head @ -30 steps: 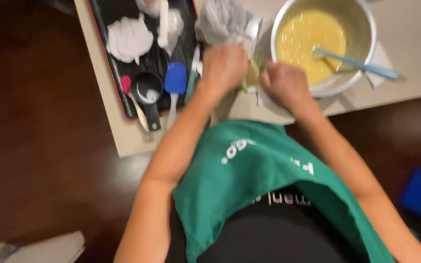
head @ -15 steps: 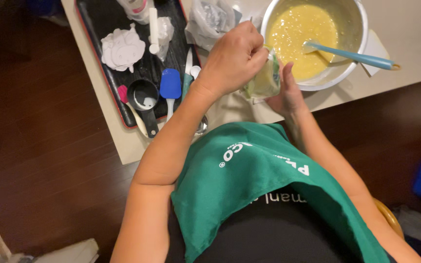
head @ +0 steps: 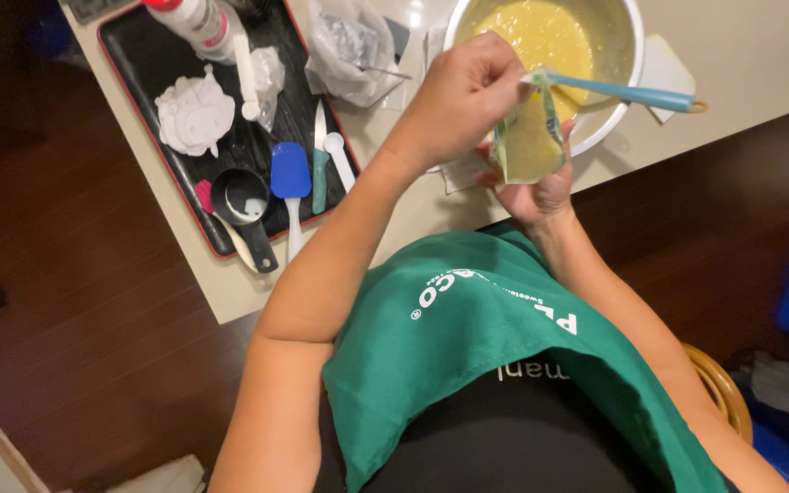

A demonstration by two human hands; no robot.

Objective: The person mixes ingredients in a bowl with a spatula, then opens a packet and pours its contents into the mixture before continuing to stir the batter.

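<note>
Both hands meet at a small, soft green-edged pouch (head: 529,137) filled with something yellow, held just in front of the table's near edge and below the bowl's rim: the left hand (head: 463,100) is closed with its fingers pinching the pouch's top, and the right hand (head: 533,187) cups it from beneath, mostly hidden behind it. My guess is that a hard squeeze or a slip of the pinch could spill the yellow filling onto the pale tabletop (head: 230,292) or the green apron (head: 495,356) below. Just beyond stands a round metal bowl (head: 627,55) of yellow batter with a light-blue-handled utensil (head: 627,91) leaning on its rim, easily knocked. Farther left lies a black, red-edged tray (head: 157,55) holding a blue spatula (head: 290,178) and a black measuring cup (head: 241,196). Whether the pouch is open is unclear, and the bowl's far side is cut off.
</note>
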